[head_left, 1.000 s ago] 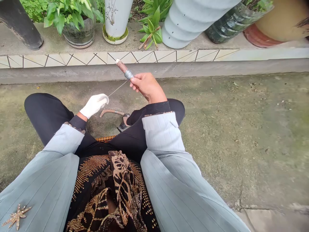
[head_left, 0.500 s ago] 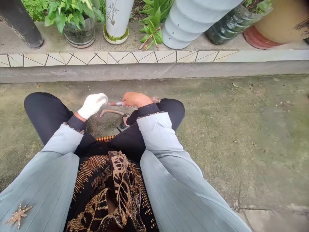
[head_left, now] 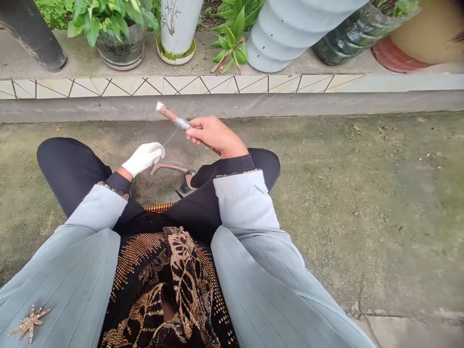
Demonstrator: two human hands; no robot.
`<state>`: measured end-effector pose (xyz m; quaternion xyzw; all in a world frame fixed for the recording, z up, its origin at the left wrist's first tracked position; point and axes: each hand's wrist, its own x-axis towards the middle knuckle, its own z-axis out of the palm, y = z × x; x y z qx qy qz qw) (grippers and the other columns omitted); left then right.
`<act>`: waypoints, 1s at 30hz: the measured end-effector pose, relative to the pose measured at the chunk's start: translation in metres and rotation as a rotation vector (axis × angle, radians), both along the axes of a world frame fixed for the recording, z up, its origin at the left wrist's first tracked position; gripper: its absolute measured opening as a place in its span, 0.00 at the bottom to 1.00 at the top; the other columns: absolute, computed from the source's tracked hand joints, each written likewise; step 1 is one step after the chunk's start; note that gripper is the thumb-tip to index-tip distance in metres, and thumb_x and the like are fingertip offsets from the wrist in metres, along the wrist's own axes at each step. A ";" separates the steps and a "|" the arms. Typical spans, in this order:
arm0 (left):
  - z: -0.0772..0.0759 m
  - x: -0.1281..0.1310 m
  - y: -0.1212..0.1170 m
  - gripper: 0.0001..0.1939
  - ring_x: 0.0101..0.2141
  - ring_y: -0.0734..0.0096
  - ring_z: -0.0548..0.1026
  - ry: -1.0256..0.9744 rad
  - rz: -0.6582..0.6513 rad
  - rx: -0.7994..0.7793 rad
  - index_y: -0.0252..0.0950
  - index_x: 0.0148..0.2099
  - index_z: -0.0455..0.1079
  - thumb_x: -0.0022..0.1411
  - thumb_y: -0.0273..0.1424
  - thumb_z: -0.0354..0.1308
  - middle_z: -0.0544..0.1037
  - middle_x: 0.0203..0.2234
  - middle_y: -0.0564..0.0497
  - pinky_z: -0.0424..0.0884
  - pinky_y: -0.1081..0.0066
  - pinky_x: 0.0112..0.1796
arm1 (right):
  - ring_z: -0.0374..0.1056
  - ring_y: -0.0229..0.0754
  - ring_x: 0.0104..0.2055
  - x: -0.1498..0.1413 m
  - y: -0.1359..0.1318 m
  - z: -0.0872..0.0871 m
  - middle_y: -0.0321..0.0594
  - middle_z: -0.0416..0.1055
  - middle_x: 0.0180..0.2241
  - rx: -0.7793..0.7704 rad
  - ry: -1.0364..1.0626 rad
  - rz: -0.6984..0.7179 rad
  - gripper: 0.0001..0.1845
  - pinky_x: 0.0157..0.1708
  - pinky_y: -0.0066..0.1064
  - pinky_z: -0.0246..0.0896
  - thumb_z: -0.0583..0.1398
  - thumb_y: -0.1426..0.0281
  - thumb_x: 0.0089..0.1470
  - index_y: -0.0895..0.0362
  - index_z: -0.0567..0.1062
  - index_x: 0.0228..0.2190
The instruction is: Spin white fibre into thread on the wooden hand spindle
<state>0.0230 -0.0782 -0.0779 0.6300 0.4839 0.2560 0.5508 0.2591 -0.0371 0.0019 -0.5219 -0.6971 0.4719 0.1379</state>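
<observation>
Concrete ground (head_left: 344, 203) spreads around a person seated with knees wide apart, facing a low ledge (head_left: 85, 53) with a band of patterned tiles (head_left: 253, 85) along its front. On the ledge, from left to right, are a dark pot (head_left: 38, 38), a clear pot (head_left: 121, 48) with a leafy plant (head_left: 103, 17), a white pot (head_left: 179, 24) on a saucer (head_left: 176, 59), a pale ribbed pot (head_left: 286, 34), a dark green container (head_left: 344, 38) and a tan pot (head_left: 427, 34) with a red base.

Above the ground between the knees, the bare right hand (head_left: 217, 135) grasps a stick (head_left: 168, 114), thumb and fingers closed about it just beside a coil (head_left: 181, 123) of silvery wire wound around it. The stick tilts up toward the left, its pale cut end (head_left: 159, 105) clear of the hand. From the coil a strand (head_left: 171, 137) runs down to the left hand (head_left: 144, 158), which wears a white glove; its fingers are curled in, pinching the strand.

Below the hands, a bent stick (head_left: 168, 167) lies on the ground, with fine strands beside it and one end near a dark shoe (head_left: 185, 188).
</observation>
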 end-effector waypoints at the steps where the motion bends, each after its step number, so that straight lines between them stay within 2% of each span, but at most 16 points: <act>1: 0.000 0.001 -0.002 0.13 0.18 0.78 0.62 -0.030 -0.016 -0.021 0.33 0.33 0.70 0.61 0.38 0.53 0.66 0.17 0.54 0.56 0.77 0.20 | 0.64 0.38 0.29 0.004 0.004 -0.003 0.40 0.70 0.27 0.055 -0.051 -0.094 0.10 0.31 0.29 0.61 0.57 0.65 0.58 0.58 0.73 0.34; 4: 0.003 0.004 -0.005 0.14 0.18 0.78 0.63 -0.074 -0.072 -0.065 0.33 0.32 0.69 0.60 0.40 0.55 0.67 0.17 0.53 0.58 0.77 0.20 | 0.66 0.42 0.33 0.006 0.013 -0.015 0.43 0.71 0.29 0.163 -0.252 -0.224 0.12 0.35 0.33 0.64 0.54 0.64 0.61 0.58 0.74 0.37; 8: 0.012 0.004 -0.010 0.17 0.18 0.77 0.64 -0.137 -0.219 -0.136 0.33 0.33 0.70 0.60 0.43 0.56 0.69 0.17 0.53 0.60 0.76 0.20 | 0.68 0.52 0.43 -0.005 0.015 -0.029 0.53 0.74 0.38 0.254 -0.518 -0.170 0.16 0.43 0.40 0.62 0.54 0.64 0.61 0.61 0.75 0.42; 10: 0.018 0.003 -0.012 0.17 0.19 0.77 0.65 -0.145 -0.289 -0.155 0.33 0.34 0.71 0.61 0.44 0.55 0.69 0.18 0.52 0.61 0.76 0.21 | 0.68 0.55 0.46 -0.012 0.014 -0.034 0.58 0.74 0.42 0.227 -0.638 -0.054 0.16 0.45 0.41 0.61 0.55 0.65 0.60 0.63 0.76 0.43; 12: 0.024 0.002 -0.014 0.17 0.19 0.77 0.64 -0.122 -0.322 -0.137 0.32 0.34 0.71 0.62 0.43 0.55 0.69 0.17 0.52 0.61 0.76 0.21 | 0.70 0.57 0.45 -0.019 0.012 -0.038 0.61 0.74 0.42 0.125 -0.753 0.129 0.15 0.43 0.40 0.62 0.58 0.67 0.57 0.64 0.78 0.41; 14: 0.027 0.000 -0.015 0.16 0.18 0.78 0.63 -0.069 -0.316 -0.080 0.32 0.34 0.72 0.62 0.41 0.54 0.68 0.17 0.53 0.61 0.75 0.22 | 0.71 0.57 0.42 -0.025 0.007 -0.040 0.62 0.75 0.39 0.002 -0.853 0.333 0.12 0.40 0.39 0.62 0.62 0.69 0.54 0.64 0.79 0.37; 16: 0.028 -0.001 -0.013 0.16 0.18 0.78 0.62 0.006 -0.276 0.011 0.32 0.33 0.71 0.62 0.40 0.52 0.68 0.18 0.54 0.61 0.75 0.23 | 0.72 0.54 0.38 -0.031 0.001 -0.039 0.58 0.76 0.34 -0.090 -0.914 0.488 0.07 0.37 0.38 0.62 0.65 0.72 0.50 0.63 0.80 0.31; 19: 0.025 -0.003 -0.009 0.15 0.20 0.78 0.63 0.132 -0.187 0.149 0.31 0.32 0.72 0.60 0.37 0.51 0.70 0.19 0.53 0.60 0.75 0.24 | 0.70 0.44 0.29 -0.036 -0.011 -0.033 0.45 0.73 0.23 -0.255 -0.841 0.621 0.04 0.32 0.33 0.61 0.65 0.73 0.48 0.61 0.78 0.24; 21: 0.022 -0.005 -0.005 0.14 0.21 0.76 0.63 0.191 -0.123 0.195 0.32 0.32 0.72 0.58 0.36 0.51 0.70 0.20 0.53 0.60 0.75 0.24 | 0.66 0.37 0.24 -0.036 -0.017 -0.024 0.37 0.69 0.19 -0.407 -0.669 0.704 0.06 0.28 0.29 0.59 0.65 0.72 0.49 0.60 0.77 0.23; 23: 0.018 -0.007 -0.001 0.13 0.22 0.75 0.64 0.207 -0.052 0.206 0.32 0.31 0.71 0.58 0.36 0.51 0.70 0.20 0.53 0.60 0.74 0.25 | 0.63 0.33 0.22 -0.032 -0.020 -0.014 0.33 0.69 0.19 -0.499 -0.428 0.771 0.06 0.26 0.26 0.57 0.65 0.69 0.49 0.60 0.76 0.25; 25: 0.015 -0.009 0.002 0.13 0.21 0.75 0.64 0.168 0.022 0.188 0.33 0.31 0.70 0.58 0.36 0.50 0.70 0.20 0.53 0.60 0.74 0.24 | 0.63 0.32 0.24 -0.024 -0.019 -0.003 0.33 0.71 0.22 -0.456 -0.152 0.717 0.08 0.26 0.25 0.58 0.65 0.66 0.49 0.59 0.76 0.27; 26: 0.013 -0.009 0.002 0.13 0.21 0.75 0.64 0.128 0.046 0.163 0.33 0.32 0.70 0.59 0.37 0.50 0.69 0.19 0.53 0.60 0.74 0.24 | 0.64 0.32 0.25 -0.018 -0.017 0.002 0.34 0.71 0.23 -0.380 -0.017 0.609 0.09 0.27 0.24 0.58 0.65 0.65 0.49 0.59 0.75 0.28; 28: 0.012 -0.010 0.002 0.14 0.20 0.76 0.63 0.038 0.039 0.086 0.33 0.33 0.70 0.60 0.39 0.51 0.68 0.19 0.53 0.59 0.75 0.22 | 0.63 0.32 0.25 -0.008 -0.010 0.008 0.35 0.71 0.25 -0.182 0.188 0.262 0.11 0.26 0.23 0.58 0.63 0.63 0.53 0.59 0.74 0.29; 30: 0.014 -0.008 0.000 0.15 0.19 0.77 0.63 -0.019 -0.016 0.031 0.33 0.34 0.69 0.61 0.41 0.52 0.67 0.18 0.53 0.57 0.76 0.22 | 0.61 0.32 0.25 -0.002 -0.003 0.007 0.37 0.69 0.25 -0.021 0.270 -0.088 0.14 0.24 0.22 0.57 0.60 0.61 0.57 0.58 0.71 0.27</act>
